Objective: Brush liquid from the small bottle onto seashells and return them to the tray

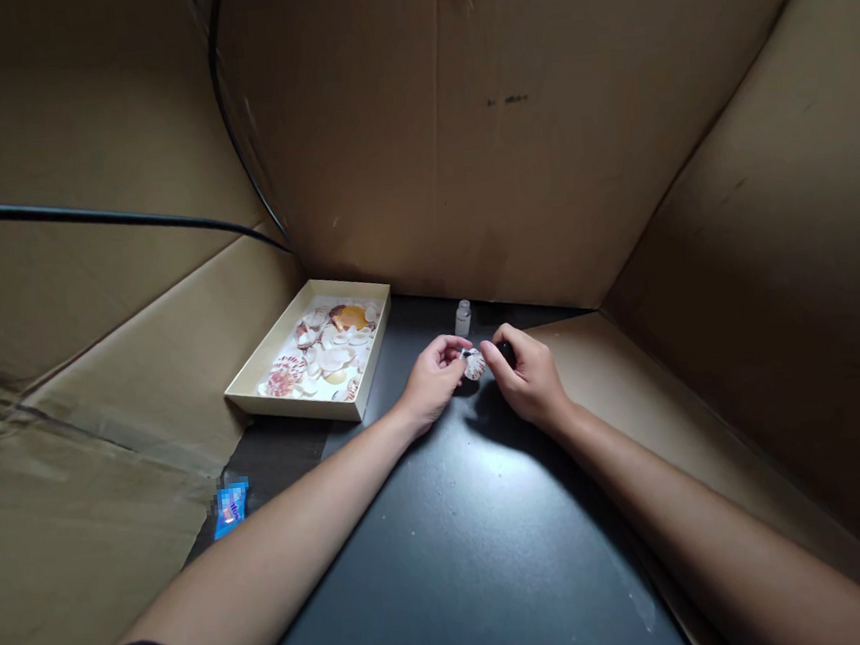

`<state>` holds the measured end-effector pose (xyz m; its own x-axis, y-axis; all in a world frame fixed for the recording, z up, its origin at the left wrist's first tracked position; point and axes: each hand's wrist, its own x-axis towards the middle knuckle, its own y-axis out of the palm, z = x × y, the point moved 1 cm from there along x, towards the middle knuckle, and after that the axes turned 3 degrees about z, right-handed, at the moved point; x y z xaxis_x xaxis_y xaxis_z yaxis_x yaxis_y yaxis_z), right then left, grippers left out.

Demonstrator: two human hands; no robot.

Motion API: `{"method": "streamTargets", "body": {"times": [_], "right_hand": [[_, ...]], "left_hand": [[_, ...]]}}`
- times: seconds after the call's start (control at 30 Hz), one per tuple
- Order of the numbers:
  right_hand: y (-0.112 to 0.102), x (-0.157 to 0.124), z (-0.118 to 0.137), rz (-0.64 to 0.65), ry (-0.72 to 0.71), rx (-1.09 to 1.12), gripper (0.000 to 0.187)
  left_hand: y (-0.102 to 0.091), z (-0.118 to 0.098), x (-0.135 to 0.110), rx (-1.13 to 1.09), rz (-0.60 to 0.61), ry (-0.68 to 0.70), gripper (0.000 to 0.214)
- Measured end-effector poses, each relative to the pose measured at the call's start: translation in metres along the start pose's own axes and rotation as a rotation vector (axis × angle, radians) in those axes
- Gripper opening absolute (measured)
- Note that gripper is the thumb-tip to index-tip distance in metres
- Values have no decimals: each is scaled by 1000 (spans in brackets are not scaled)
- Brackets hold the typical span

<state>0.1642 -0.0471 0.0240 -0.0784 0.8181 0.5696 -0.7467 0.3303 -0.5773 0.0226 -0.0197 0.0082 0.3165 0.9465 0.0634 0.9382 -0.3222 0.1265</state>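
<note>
Pinched between the thumb and fingers of my left hand [436,377] is a small ribbed seashell [474,365], white with reddish-brown marks. My right hand [529,374] is just right of the shell, its fingers curled around a dark, rounded object [506,352] that is mostly hidden. Its thumb tip comes close to the shell's edge; I cannot tell whether they touch. Just beyond my hands, a small clear glass bottle [463,320] stands upright on the dark tabletop [451,562].
To the left, a shallow cream box [322,409] holds several shells, some striped and one orange. A blue wrapped packet [231,509] lies near my left forearm. Cardboard walls [521,154] enclose the back and sides. A black cable [112,218] runs along the left.
</note>
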Motion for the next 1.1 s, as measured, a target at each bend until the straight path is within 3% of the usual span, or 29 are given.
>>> {"method": "streamTargets", "body": {"times": [1.1], "right_hand": [[0,1,-2,-8,39,-18,31]], "left_hand": [[0,0,1,14,-7,15,22]]}}
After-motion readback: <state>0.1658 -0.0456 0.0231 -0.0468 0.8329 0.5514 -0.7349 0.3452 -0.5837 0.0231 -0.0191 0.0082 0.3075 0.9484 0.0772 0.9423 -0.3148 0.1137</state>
